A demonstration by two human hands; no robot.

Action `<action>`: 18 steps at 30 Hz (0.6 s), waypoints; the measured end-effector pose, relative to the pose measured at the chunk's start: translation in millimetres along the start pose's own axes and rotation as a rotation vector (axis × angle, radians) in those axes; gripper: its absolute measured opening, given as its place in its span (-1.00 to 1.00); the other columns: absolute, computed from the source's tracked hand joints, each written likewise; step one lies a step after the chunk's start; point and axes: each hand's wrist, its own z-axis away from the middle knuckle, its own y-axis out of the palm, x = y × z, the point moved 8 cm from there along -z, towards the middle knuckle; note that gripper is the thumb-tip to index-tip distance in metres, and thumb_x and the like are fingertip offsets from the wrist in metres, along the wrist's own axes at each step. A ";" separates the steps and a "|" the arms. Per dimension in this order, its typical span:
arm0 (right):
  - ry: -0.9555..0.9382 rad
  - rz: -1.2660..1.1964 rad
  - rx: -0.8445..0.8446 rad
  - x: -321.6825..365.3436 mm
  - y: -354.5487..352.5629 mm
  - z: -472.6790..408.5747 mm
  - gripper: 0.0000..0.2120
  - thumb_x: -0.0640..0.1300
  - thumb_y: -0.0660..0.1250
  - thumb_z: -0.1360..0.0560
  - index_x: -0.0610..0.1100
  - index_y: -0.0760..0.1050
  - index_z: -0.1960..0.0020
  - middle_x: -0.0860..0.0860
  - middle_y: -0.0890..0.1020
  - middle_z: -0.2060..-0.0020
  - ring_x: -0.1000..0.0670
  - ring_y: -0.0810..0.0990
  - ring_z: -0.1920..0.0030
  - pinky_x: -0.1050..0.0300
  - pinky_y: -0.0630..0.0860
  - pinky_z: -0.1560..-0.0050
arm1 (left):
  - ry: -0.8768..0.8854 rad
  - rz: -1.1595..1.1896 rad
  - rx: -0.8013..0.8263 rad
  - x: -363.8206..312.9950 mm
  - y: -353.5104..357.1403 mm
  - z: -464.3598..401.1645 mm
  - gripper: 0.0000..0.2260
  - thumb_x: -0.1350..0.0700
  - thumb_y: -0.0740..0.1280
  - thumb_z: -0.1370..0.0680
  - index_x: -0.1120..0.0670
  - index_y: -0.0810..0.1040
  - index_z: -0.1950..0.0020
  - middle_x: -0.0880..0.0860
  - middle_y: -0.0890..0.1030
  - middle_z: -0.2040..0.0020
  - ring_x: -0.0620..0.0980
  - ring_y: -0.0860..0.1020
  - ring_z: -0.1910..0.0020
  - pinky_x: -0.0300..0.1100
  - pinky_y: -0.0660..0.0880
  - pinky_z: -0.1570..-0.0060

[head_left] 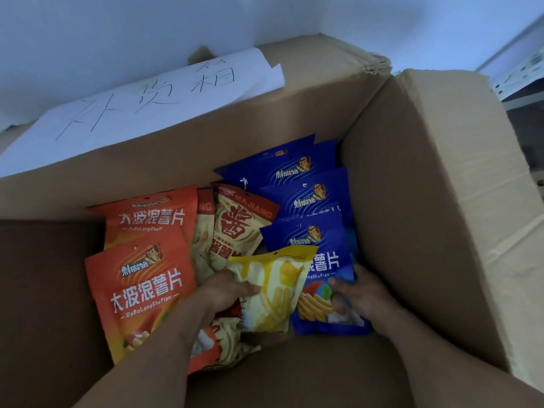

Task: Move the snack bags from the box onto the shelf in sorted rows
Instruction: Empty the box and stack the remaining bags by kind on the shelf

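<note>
While both forearms reach down into the open cardboard box point(426, 201), its contents lie in loose groups across the bottom. Furthest left are two orange snack bags point(141, 278), one overlapping the lower part of the other, both face up with white lettering. Just beside them, toward the middle, stand two beige bags with red tops point(238, 228), tilted and leaning against each other; another beige and red bag point(229, 346) lies lower down, partly hidden under the left forearm. The left hand point(226, 293) is closed on the left edge of a yellow bag point(276, 293), thumb lying across its front and the other fingers tucked behind, so the bag is pinched and lifted a little above its neighbours. This yellow bag overlaps the beige bags on one side and the nearest blue bag point(323, 290) on the other. Further right, that blue bag lies at the front of a stack of blue bags point(303, 189) fanned back toward the far corner of the box. The right hand point(365, 293) holds the nearest blue bag by its right edge, thumb pressed on the front face and fingers curled around the side next to the box wall. Taped to the far flap, at upper left, is a white paper sign point(141, 98) with handwritten characters. No shelf can be made out clearly.
</note>
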 end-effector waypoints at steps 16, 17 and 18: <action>-0.200 -0.108 -0.190 67.4 -33.8 132.8 -0.79 -0.18 0.23 -0.67 -0.30 0.44 -0.22 -0.18 0.54 0.31 0.02 0.53 0.51 0.27 0.43 0.59 | 0.313 -0.103 0.078 -74.8 -41.9 136.8 -0.82 0.13 0.47 -0.52 0.00 0.61 -0.11 -0.09 0.68 -0.05 -0.14 0.62 -0.05 -0.30 0.58 0.05; -0.241 -0.129 -0.216 73.5 -38.5 150.8 -0.78 -0.17 0.24 -0.66 -0.31 0.45 -0.22 -0.14 0.52 0.38 0.04 0.51 0.56 0.26 0.42 0.61 | 0.351 -0.124 0.080 -81.6 -44.7 151.7 -0.82 0.13 0.47 -0.53 0.03 0.64 -0.11 -0.07 0.71 -0.06 -0.07 0.65 -0.08 -0.16 0.60 -0.08; -0.270 -0.157 -0.262 77.0 -42.9 167.8 -0.76 -0.12 0.29 -0.64 -0.26 0.50 -0.20 -0.12 0.58 0.34 0.00 0.60 0.47 0.17 0.54 0.49 | 0.389 -0.144 0.084 -87.6 -46.7 168.7 -0.81 0.13 0.48 -0.53 0.04 0.66 -0.14 -0.04 0.72 -0.07 -0.03 0.66 -0.11 -0.01 0.58 -0.20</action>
